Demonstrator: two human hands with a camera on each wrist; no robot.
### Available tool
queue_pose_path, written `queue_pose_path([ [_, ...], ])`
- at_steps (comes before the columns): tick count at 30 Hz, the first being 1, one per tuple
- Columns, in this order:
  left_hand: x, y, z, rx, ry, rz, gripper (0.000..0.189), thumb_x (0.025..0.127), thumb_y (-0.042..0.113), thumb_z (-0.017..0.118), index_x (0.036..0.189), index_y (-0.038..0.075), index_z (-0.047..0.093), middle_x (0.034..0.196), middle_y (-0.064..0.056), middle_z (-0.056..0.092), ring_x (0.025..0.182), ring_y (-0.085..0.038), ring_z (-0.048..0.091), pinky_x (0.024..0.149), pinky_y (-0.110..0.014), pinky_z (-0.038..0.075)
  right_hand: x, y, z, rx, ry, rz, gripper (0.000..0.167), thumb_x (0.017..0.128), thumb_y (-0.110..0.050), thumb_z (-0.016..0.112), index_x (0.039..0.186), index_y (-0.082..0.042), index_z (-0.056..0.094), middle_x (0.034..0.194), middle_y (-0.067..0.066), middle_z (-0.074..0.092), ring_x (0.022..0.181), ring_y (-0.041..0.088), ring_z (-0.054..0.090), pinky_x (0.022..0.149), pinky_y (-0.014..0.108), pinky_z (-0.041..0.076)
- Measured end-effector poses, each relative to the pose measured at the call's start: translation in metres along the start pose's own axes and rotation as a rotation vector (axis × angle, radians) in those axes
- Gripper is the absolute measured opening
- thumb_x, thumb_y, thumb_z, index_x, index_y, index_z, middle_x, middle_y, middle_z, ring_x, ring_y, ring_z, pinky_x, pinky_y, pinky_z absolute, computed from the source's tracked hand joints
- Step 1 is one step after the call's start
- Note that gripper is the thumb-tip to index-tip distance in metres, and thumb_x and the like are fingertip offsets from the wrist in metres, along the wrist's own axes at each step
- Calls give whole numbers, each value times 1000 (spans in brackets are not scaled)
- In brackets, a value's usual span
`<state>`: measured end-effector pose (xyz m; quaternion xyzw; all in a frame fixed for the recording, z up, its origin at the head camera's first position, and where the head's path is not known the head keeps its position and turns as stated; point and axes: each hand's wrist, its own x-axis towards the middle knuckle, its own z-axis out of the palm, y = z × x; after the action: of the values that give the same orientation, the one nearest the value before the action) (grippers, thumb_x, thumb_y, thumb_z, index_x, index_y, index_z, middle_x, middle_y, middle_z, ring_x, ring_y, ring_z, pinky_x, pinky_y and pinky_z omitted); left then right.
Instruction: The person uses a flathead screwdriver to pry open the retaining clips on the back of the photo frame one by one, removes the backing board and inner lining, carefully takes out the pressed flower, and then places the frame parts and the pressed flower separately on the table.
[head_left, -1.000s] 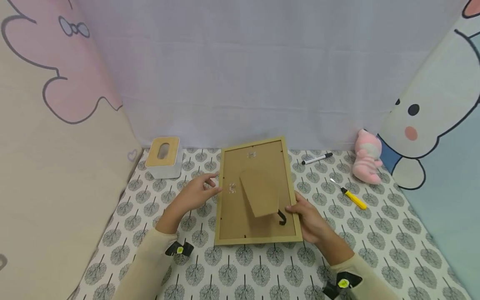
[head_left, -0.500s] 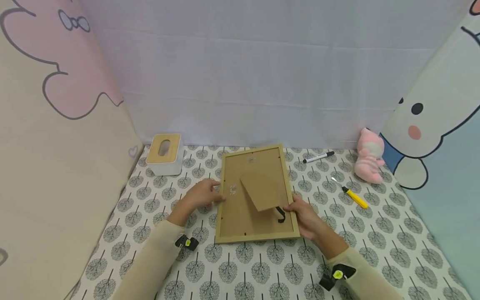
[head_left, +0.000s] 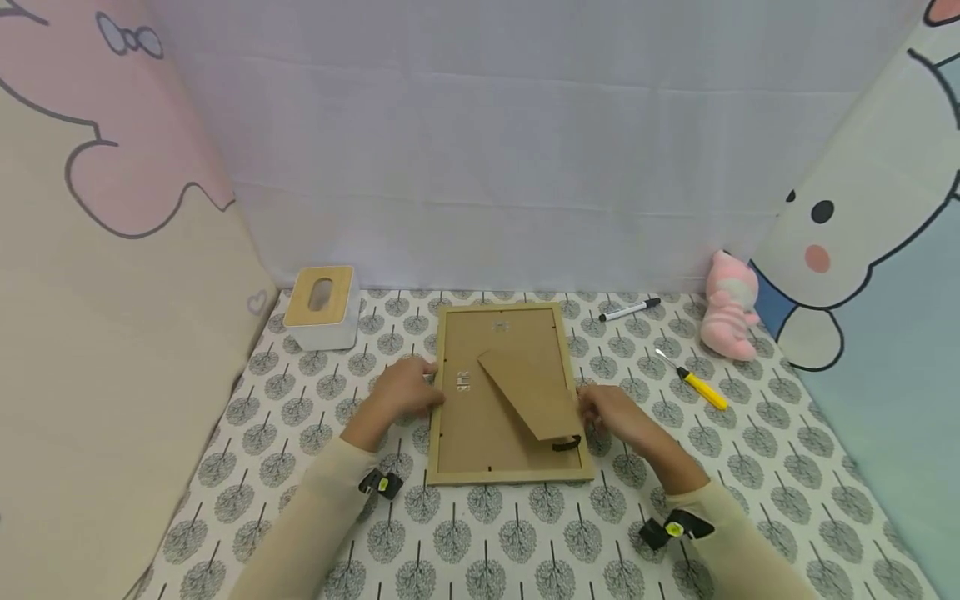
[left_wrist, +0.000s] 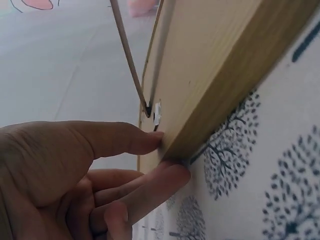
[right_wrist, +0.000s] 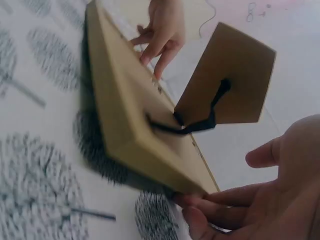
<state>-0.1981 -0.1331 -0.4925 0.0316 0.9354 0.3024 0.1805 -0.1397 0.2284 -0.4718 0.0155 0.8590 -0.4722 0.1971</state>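
Observation:
A picture frame [head_left: 489, 477] with a light wooden rim lies back side up on the patterned cloth. Its brown stand leg [head_left: 536, 392] is swung out at an angle, joined to the back by a black ribbon [right_wrist: 197, 126]. My left hand [head_left: 401, 390] pinches the left rim; in the left wrist view the thumb [left_wrist: 125, 139] rests against the upper edge and a finger lies beneath. At the opposite rim, my right hand [head_left: 615, 414] touches the side with its fingertips. Its thumb [right_wrist: 265, 154] stands apart from the wood in the right wrist view.
A tissue box [head_left: 321, 307] with a wooden lid stands back left. Toward the back right lie a marker [head_left: 630, 309], a yellow-handled screwdriver [head_left: 701, 385] and a pink plush toy [head_left: 730, 308]. Fabric walls [head_left: 480, 167] border the table.
The frame's raised far end has come down onto the cloth. My left hand has come onto the left rim. The right hand's thumb has left the back, and the stand leg has shifted.

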Motion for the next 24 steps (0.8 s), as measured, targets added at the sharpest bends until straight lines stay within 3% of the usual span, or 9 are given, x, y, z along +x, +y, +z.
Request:
queue_pose_path([
  [3,-1,5,-1,63,12,19,29,84,19,79,108,3,76,97,-12,80,55,-14,66,52,-26,47,-3,2,-5,-96,153,-51,47,111,-28,40,132,4,67,103,19,75,83,23,68,63,31,54],
  [5,-2,8,-3,103,12,32,15,84,18,78,86,7,70,76,-7,73,55,-14,63,52,-26,43,-5,2,-9,-113,200,-121,42,111,-27,45,135,0,67,103,19,76,83,23,70,62,31,53],
  [6,-3,10,-4,122,7,35,17,84,19,78,80,10,65,70,-5,68,56,-14,62,52,-26,42,-6,1,-11,-114,192,-166,40,110,-27,50,134,-1,68,100,20,75,82,23,70,63,31,53],
  [9,-3,11,-6,139,-11,24,15,85,22,81,87,11,70,69,0,65,60,-15,62,54,-27,41,-7,-1,-9,-114,72,-291,37,105,-28,65,131,-2,70,92,16,71,75,18,64,61,29,50],
  [12,-3,10,-7,130,-33,9,28,87,26,83,109,10,77,72,1,69,62,-15,64,57,-28,43,-5,1,-2,-139,-30,-342,39,96,-30,79,126,-6,73,83,6,63,69,10,55,58,25,45],
  [18,2,5,-6,70,-65,22,30,88,28,85,109,9,75,65,-3,72,57,-16,68,57,-28,44,4,14,18,-280,-67,-314,38,78,-23,95,108,-10,75,76,-2,50,66,9,43,60,24,39],
  [21,2,3,-7,53,-78,29,42,89,29,85,123,6,74,66,-4,72,57,-18,69,57,-28,44,5,15,22,-332,-54,-316,40,76,-25,96,102,-10,69,77,-1,50,67,10,44,62,25,39],
  [24,2,3,-8,49,-83,29,55,90,29,85,136,4,69,67,-3,73,58,-18,71,58,-29,45,6,17,19,-311,-53,-295,41,79,-30,95,102,-12,66,80,0,52,69,11,46,62,25,41],
])
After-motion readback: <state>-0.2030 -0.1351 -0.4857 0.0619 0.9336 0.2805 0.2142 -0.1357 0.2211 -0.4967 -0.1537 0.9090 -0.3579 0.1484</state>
